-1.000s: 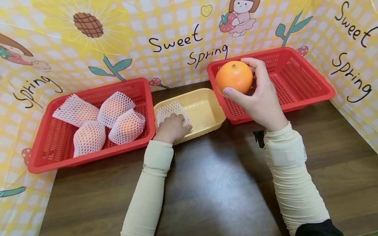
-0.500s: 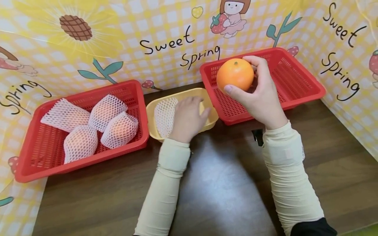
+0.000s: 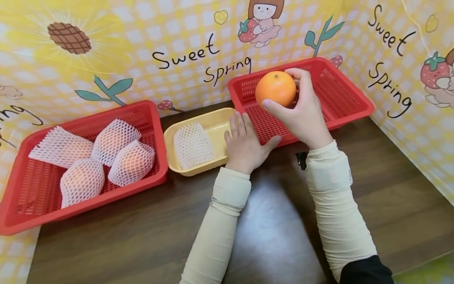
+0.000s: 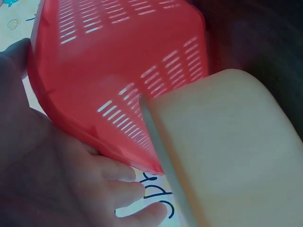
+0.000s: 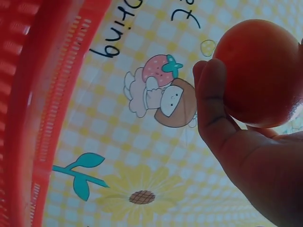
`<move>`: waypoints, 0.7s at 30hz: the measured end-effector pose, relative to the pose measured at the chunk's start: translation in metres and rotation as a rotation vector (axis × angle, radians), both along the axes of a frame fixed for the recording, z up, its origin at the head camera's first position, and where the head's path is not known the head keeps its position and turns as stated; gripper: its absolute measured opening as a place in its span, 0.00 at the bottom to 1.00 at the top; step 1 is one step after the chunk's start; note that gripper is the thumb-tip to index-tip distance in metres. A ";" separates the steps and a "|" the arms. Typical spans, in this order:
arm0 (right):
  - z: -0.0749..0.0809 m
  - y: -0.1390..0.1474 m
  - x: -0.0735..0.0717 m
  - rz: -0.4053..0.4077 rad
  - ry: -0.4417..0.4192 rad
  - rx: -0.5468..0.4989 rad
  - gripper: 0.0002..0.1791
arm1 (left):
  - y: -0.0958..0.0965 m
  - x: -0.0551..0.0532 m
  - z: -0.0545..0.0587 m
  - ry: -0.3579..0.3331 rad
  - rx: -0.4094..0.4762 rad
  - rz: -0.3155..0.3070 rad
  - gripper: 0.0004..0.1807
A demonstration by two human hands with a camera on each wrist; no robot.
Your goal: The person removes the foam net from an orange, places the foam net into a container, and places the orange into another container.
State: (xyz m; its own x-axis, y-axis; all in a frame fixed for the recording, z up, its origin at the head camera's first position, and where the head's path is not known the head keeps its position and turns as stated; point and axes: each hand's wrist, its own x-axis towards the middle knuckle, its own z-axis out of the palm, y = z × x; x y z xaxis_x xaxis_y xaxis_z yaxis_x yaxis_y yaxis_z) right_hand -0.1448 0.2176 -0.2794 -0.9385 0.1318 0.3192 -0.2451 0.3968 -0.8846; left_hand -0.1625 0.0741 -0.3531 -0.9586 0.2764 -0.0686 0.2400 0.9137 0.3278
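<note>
Above and right of centre, our right hand (image 3: 306, 114) gripped an orange (image 3: 275, 89); mid-frame, our left hand (image 3: 246, 146) spread empty. We judged the orange firm, slippery, best cupped round its sides.

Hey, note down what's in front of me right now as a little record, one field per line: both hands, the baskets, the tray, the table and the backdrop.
Right grip: holds a bare orange fruit, raised near the right red basket
Left grip: fingers extended, by that basket's left end; contact unclear
Left red basket: four net-wrapped fruits
Yellow tray: between the baskets; a white net sleeve lies in its left part
Table: dark brown, wood-grained
Backdrop: yellow-and-white check, printed "Sweet Spring"
</note>
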 end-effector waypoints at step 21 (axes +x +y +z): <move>-0.008 -0.009 -0.149 0.294 -0.522 0.788 0.50 | 0.001 0.000 -0.003 -0.006 0.097 -0.005 0.62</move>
